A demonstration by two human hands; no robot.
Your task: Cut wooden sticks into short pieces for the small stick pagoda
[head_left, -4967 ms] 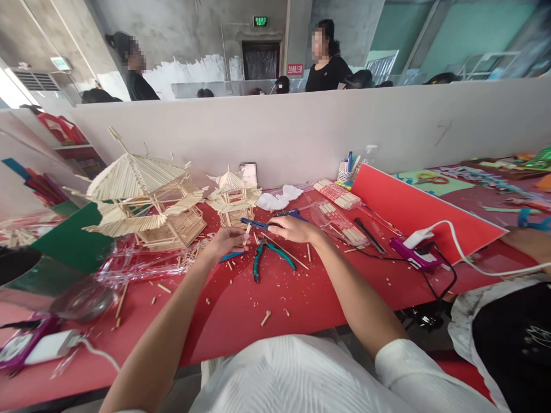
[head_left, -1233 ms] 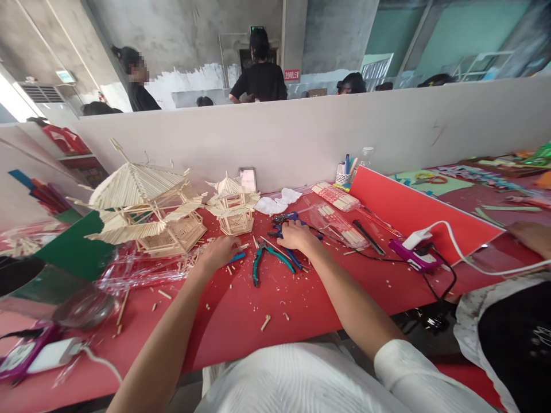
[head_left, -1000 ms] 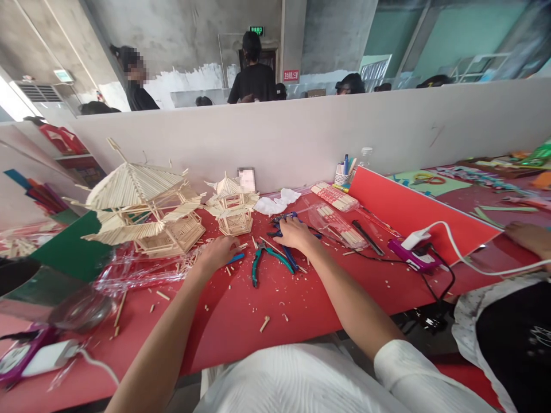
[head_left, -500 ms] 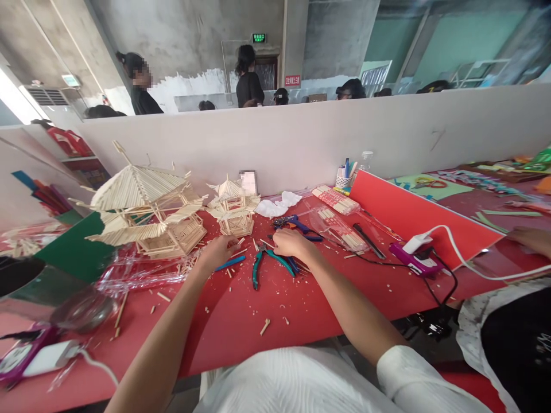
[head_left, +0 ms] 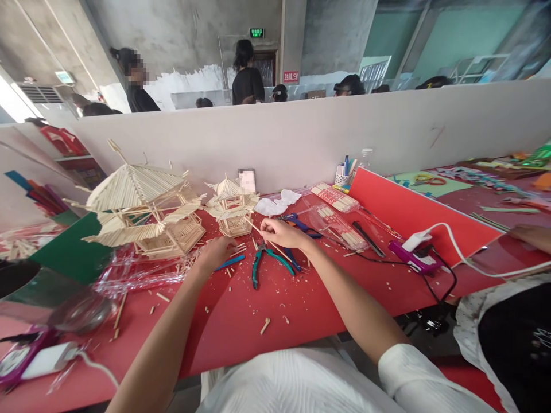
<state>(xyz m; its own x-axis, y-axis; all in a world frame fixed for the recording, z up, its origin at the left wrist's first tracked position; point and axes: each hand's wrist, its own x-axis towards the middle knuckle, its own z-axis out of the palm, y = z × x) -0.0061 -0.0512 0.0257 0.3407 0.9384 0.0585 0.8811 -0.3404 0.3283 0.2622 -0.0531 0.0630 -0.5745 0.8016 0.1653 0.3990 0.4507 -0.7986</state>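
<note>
My right hand (head_left: 275, 230) pinches a thin wooden stick (head_left: 253, 224), which slants from upper left to lower right above the pliers. Curled low over the table is my left hand (head_left: 218, 252), with short wooden sticks (head_left: 239, 248) poking out from its fingertips; how they sit in the fingers is partly hidden. Between and below the hands lie open pliers with teal handles (head_left: 255, 269). A blue pen-like tool (head_left: 231, 262) rests beside my left hand. Behind the hands stands a small pagoda model of sticks (head_left: 232, 206), and a larger pavilion model (head_left: 142, 209) is at left.
A blue glue gun (head_left: 298, 221), bagged sticks (head_left: 336, 198) and a black cutter (head_left: 368, 240) lie to the right. A red board (head_left: 413, 201) leans near a purple power strip (head_left: 413, 258). Plastic wrap (head_left: 129, 272) covers the left side. A co-worker's hand (head_left: 531, 234) is far right.
My right hand has lifted slightly and moved left, and a long thin stick now shows in its fingers. My left hand stays almost in place.
</note>
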